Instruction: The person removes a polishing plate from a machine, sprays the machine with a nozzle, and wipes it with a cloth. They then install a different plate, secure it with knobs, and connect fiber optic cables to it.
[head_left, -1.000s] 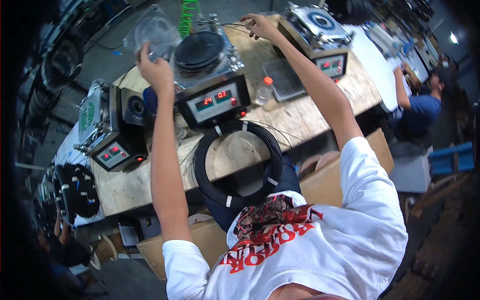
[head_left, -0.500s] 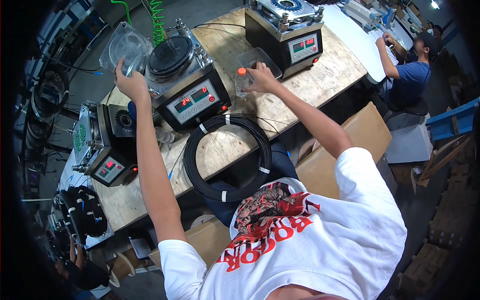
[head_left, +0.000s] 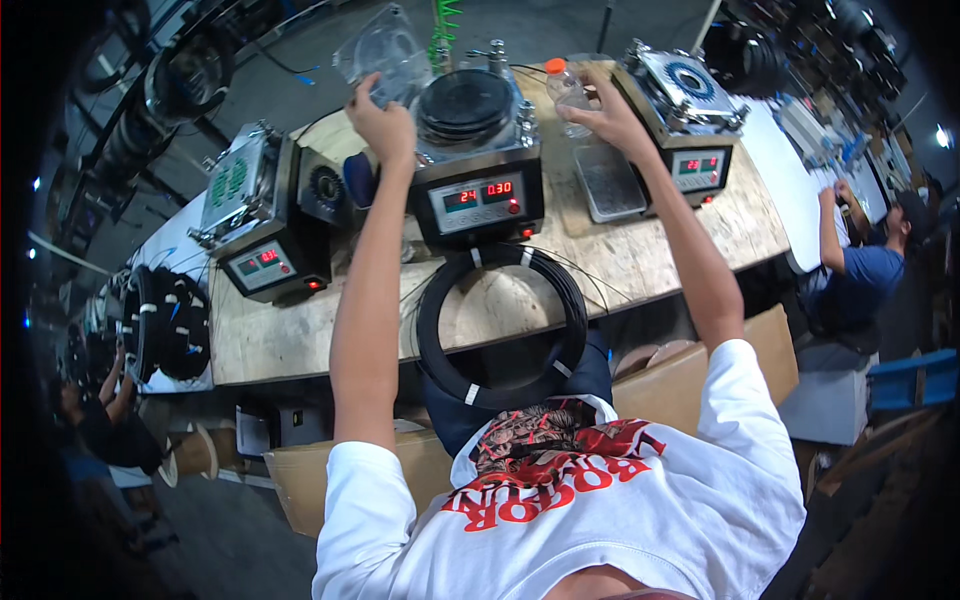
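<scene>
My left hand (head_left: 384, 124) is closed on the edge of a clear plastic cover (head_left: 372, 52), which stands tilted at the left of the middle machine (head_left: 480, 192). A round black disc (head_left: 464, 104) lies flat on top of that machine. To its right, my right hand (head_left: 612, 118) has its fingers round a small clear bottle (head_left: 566, 92) with an orange cap. Beneath this hand, on the wooden table, sits a clear shallow tray (head_left: 608, 183). A coil of black cable (head_left: 432, 330) with white bands leans at the table's front edge, near my lap.
Similar machines stand at the left (head_left: 262, 225) and right (head_left: 690, 130). A dark blue roll (head_left: 358, 180) is beside my left forearm. Black coils (head_left: 165, 320) lie at the table's left end. A co-worker (head_left: 865, 255) sits at the far right; another person is at lower left.
My view has turned, so the table lies more level. My right hand has moved the bottle farther back, past the tray. My left hand stays on the clear cover. The middle machine's display has changed.
</scene>
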